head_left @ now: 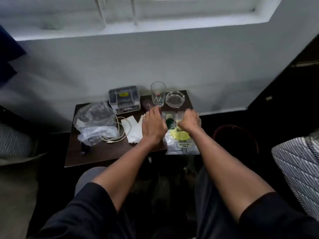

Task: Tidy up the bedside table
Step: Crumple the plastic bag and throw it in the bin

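In the centre of the frame stands a small dark brown tabletop (96, 152) with a smooth, matte surface, set against a pale wall. The left hand (152, 125) lies flat, fingers spread and empty, over a white paper sheet (133, 130), its fingertips reaching toward a dark maroon case (148, 105). The right hand (189, 120) is bent at the wrist over the top of a shiny dry-fruit pouch (181, 140), which has a yellow round label; whether the fingers really pinch the pouch, I cannot tell. The pouch hangs over the tabletop's lower right edge.

At the back stand a clear ribbed drinking glass (158, 93) and, just beside it to the right, a square glass ashtray (174, 99). Left of the glass sits a grey plastic box (124, 99) with a yellow sticker. At the left lies a crumpled transparent plastic bag (95, 121), touching a coiled white cable (119, 133). A striped quilted mattress (296, 173) shows at the right edge.
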A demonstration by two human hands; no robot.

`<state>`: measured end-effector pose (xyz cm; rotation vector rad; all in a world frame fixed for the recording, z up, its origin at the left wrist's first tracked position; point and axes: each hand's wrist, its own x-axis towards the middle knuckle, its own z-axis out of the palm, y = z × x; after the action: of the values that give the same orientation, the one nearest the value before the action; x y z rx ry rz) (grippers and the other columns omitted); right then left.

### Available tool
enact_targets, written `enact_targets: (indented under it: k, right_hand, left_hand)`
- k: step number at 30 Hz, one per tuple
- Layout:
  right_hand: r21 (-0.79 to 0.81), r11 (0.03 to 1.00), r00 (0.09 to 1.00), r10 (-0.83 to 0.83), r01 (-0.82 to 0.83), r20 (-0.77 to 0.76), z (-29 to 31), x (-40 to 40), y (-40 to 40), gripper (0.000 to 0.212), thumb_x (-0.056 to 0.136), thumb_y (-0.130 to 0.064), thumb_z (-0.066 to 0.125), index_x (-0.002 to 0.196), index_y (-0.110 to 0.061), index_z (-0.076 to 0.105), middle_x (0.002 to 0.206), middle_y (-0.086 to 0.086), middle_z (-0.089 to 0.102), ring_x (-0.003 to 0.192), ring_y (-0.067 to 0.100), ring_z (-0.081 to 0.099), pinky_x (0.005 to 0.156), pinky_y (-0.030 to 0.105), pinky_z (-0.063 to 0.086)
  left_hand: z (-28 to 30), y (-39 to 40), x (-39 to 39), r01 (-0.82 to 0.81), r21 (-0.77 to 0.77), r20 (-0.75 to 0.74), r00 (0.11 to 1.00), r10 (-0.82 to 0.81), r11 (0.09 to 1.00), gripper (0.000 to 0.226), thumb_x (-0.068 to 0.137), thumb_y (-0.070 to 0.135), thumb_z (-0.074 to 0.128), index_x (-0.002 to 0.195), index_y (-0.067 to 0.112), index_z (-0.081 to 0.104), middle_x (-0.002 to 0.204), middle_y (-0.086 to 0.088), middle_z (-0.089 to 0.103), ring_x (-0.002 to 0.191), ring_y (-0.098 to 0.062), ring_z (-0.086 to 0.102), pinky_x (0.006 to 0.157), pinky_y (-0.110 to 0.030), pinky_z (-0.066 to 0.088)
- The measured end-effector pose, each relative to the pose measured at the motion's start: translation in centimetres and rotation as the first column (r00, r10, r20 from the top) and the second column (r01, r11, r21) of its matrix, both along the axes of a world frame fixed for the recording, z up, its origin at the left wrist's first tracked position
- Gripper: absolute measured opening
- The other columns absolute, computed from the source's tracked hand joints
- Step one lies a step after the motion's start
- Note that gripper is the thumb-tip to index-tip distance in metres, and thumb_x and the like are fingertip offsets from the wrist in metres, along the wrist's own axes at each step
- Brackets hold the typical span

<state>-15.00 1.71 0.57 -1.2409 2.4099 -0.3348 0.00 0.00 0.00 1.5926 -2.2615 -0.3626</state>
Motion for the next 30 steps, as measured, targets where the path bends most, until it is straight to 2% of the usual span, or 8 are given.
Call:
enact_targets:
  k: [6,10,15,17,20,22,26,30]
  right_hand:
    - [0.149,0.980,0.988,-0.142,0.132,0.058,-0.6,-0.7,-0.9,0.105,0.079,-0.017,0.089,0.160,-0.004,0.024,0.162,0.018,0.029,0.149,0.039,0.031,0.113,0.053,0.042]
    - [0.210,0.966,0.982,-0.169,0.149,0.084,-1.2,-0.6,-1.0,0.121,0.072,-0.015,0.096,0.161,-0.006,0.014,0.163,0.019,0.021,0.147,0.041,0.029,0.111,0.055,0.047]
    - [0.168,0.961,0.943,-0.254,0.220,0.217,-0.6,-1.1,-0.9,0.126,0.077,-0.002,0.091,0.166,-0.007,0.002,0.167,0.023,0.027,0.146,0.045,0.043,0.111,0.051,0.051]
    - [0.155,0.960,0.926,-0.268,0.233,0.267,0.1,-1.5,-1.3,0.119,0.084,-0.001,0.085,0.167,-0.006,0.000,0.160,0.025,0.043,0.139,0.043,0.053,0.107,0.051,0.055]
    - [0.062,0.973,0.899,-0.229,0.223,0.373,2.1,-2.1,-1.6,0.090,0.082,0.000,0.086,0.154,-0.002,0.032,0.135,0.018,0.061,0.110,0.031,0.067,0.078,0.042,0.063]
    - [-0.034,0.974,0.868,-0.184,0.225,0.461,2.9,-2.0,-1.5,0.066,0.079,0.000,0.088,0.131,-0.005,0.048,0.115,0.010,0.063,0.094,0.020,0.066,0.067,0.033,0.056]
    - [-0.114,0.971,0.852,-0.124,0.210,0.508,2.7,0.1,-2.1,0.071,0.065,-0.019,0.100,0.118,-0.017,0.054,0.120,0.004,0.063,0.114,0.025,0.065,0.096,0.047,0.058]
    - [-0.116,0.981,0.873,-0.083,0.157,0.480,3.2,4.5,-4.0,0.108,0.061,-0.034,0.102,0.146,-0.013,0.039,0.152,0.010,0.041,0.139,0.029,0.044,0.117,0.049,0.043]
  left_hand:
    - [-1.5,1.0,-0.4,-0.061,0.113,-0.010,0.998,0.063,0.992,0.076,0.090,0.030,0.069,0.151,0.010,0.028,0.134,-0.020,0.062,0.118,-0.038,0.059,0.095,-0.048,0.050]
    - [-1.9,0.6,-1.8,-0.079,0.146,0.159,0.986,0.055,0.986,0.099,0.087,0.041,0.073,0.158,0.009,0.013,0.136,-0.019,0.066,0.125,-0.038,0.056,0.102,-0.047,0.042]
    - [-2.0,0.5,-1.5,-0.169,0.294,0.093,0.985,0.148,0.941,0.083,0.088,0.018,0.067,0.154,0.003,0.019,0.113,-0.021,0.074,0.113,-0.042,0.062,0.099,-0.046,0.040]
    - [-1.3,-0.2,-1.0,-0.189,0.400,-0.028,0.976,0.218,0.897,0.066,0.091,0.017,0.064,0.149,0.007,0.033,0.111,-0.017,0.075,0.107,-0.042,0.067,0.093,-0.045,0.047]
    - [-0.5,-1.8,0.7,-0.086,0.486,-0.167,0.968,0.189,0.870,0.025,0.092,0.023,0.062,0.116,0.019,0.070,0.107,-0.006,0.077,0.104,-0.035,0.069,0.080,-0.038,0.050]
    - [0.0,-2.7,2.6,-0.033,0.521,-0.269,0.942,0.200,0.853,0.022,0.090,0.027,0.058,0.099,0.016,0.074,0.095,-0.003,0.077,0.095,-0.031,0.071,0.078,-0.039,0.052]
    - [0.4,-4.8,6.5,-0.013,0.554,-0.431,0.851,0.301,0.832,0.018,0.098,0.019,0.052,0.089,0.015,0.066,0.082,-0.003,0.064,0.078,-0.024,0.058,0.070,-0.037,0.048]
    - [1.4,-6.3,10.3,-0.062,0.562,-0.503,0.766,0.401,0.825,0.020,0.103,0.010,0.048,0.100,0.009,0.068,0.092,-0.003,0.064,0.082,-0.020,0.052,0.074,-0.035,0.042]
